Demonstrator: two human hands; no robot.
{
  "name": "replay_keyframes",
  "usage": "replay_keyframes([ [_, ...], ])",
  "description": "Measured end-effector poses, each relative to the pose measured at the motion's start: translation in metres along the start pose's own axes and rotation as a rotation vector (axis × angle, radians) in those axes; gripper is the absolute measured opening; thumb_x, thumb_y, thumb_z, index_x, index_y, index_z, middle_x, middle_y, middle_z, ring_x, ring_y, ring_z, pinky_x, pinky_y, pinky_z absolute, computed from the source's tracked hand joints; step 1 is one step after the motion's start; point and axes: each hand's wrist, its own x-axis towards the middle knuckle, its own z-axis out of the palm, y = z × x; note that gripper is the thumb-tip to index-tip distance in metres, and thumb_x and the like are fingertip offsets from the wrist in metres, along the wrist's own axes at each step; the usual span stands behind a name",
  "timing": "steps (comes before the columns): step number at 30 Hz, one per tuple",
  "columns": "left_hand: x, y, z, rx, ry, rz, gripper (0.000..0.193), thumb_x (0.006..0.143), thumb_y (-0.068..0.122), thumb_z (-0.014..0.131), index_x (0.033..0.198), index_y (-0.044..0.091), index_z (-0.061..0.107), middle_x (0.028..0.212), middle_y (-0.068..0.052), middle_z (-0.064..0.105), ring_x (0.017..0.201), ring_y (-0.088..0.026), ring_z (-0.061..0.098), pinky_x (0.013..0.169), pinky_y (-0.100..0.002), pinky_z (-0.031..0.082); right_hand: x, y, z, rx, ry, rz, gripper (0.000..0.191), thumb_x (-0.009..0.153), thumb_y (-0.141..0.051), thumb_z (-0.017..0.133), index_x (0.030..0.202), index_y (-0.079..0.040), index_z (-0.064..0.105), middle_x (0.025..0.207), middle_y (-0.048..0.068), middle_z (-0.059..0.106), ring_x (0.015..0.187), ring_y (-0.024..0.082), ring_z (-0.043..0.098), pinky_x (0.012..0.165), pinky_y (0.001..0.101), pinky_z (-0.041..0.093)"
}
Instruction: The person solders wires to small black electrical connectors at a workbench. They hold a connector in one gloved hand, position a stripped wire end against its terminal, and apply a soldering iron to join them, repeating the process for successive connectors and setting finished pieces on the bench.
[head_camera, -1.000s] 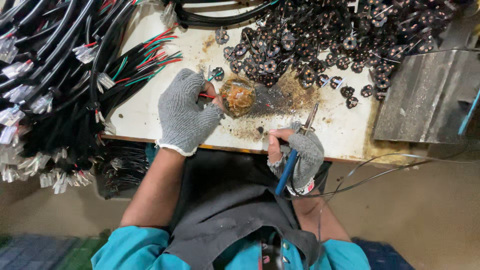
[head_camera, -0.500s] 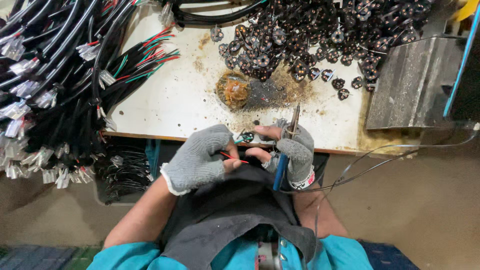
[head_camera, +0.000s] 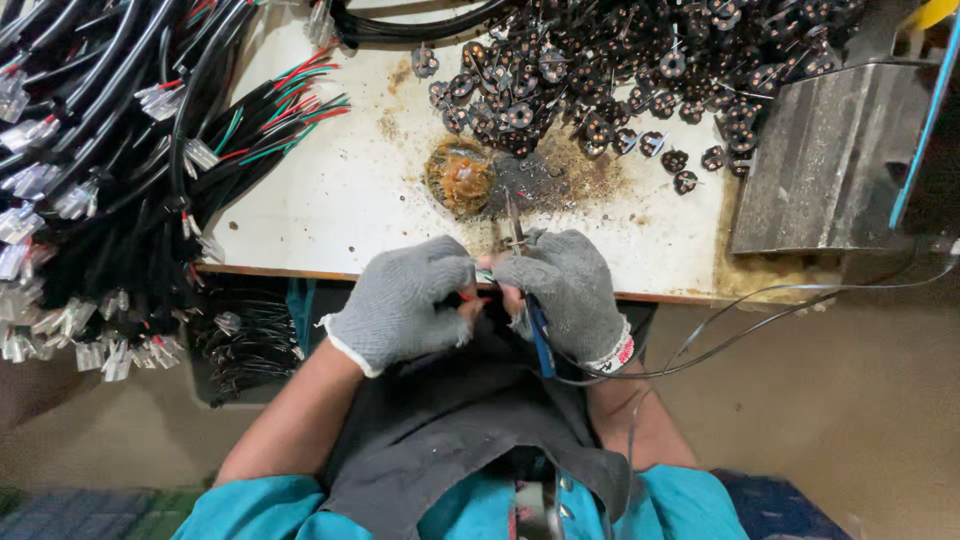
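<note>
Both hands wear grey knit gloves and meet at the front edge of the white worktable (head_camera: 340, 200). My left hand (head_camera: 405, 305) pinches a small part with a red wire (head_camera: 468, 297) sticking out toward my right hand. My right hand (head_camera: 570, 290) grips a blue-handled soldering iron (head_camera: 538, 335), its metal tip (head_camera: 514, 222) pointing up over the table edge. The part itself is mostly hidden between the gloved fingers. Just beyond the hands sits a round brownish flux pot (head_camera: 460, 178) on a burnt, stained patch.
A heap of small round black plug parts (head_camera: 600, 80) covers the table's far right. Black cable bundles with coloured wire ends (head_camera: 130, 150) fill the left. A grey metal block (head_camera: 830, 160) stands at right. The iron's cord (head_camera: 760, 310) trails right.
My left hand has left the flux pot and come back to the table's front edge. Both hands have drawn together there, and the soldering iron's tip has swung up toward the part.
</note>
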Motion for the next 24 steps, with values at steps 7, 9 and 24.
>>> replay_keyframes([
  [7,0.004,-0.015,0.021,0.054,0.183,-0.08,0.016,0.078,0.017,0.08,0.082,0.012,0.065,0.084,-0.008,0.066,0.077,-0.031,0.068,0.066,-0.041,0.055,0.001,0.004,0.005,-0.022,0.112,0.065,0.018,0.086,-0.012,0.079,0.104,-0.013,0.075,0.098,0.005,0.076,0.078,0.027,0.067,0.071,0.0401,0.05],
  [9,0.004,-0.018,0.021,0.034,0.186,-0.067,0.015,0.079,0.018,0.078,0.083,0.012,0.065,0.085,-0.007,0.066,0.078,-0.03,0.068,0.068,-0.041,0.055,0.001,0.006,0.002,0.039,0.059,0.043,0.016,0.08,-0.017,0.082,0.093,-0.016,0.074,0.098,0.006,0.076,0.075,0.026,0.068,0.069,0.0394,0.05],
  [24,0.006,-0.022,0.022,0.133,0.087,-0.103,0.018,0.08,0.028,0.081,0.084,0.015,0.07,0.083,-0.009,0.064,0.077,-0.032,0.066,0.064,-0.044,0.052,0.002,0.005,0.007,-0.073,0.067,0.031,0.017,0.078,-0.015,0.086,0.091,-0.014,0.076,0.087,0.007,0.074,0.074,0.03,0.069,0.066,0.0416,0.05],
])
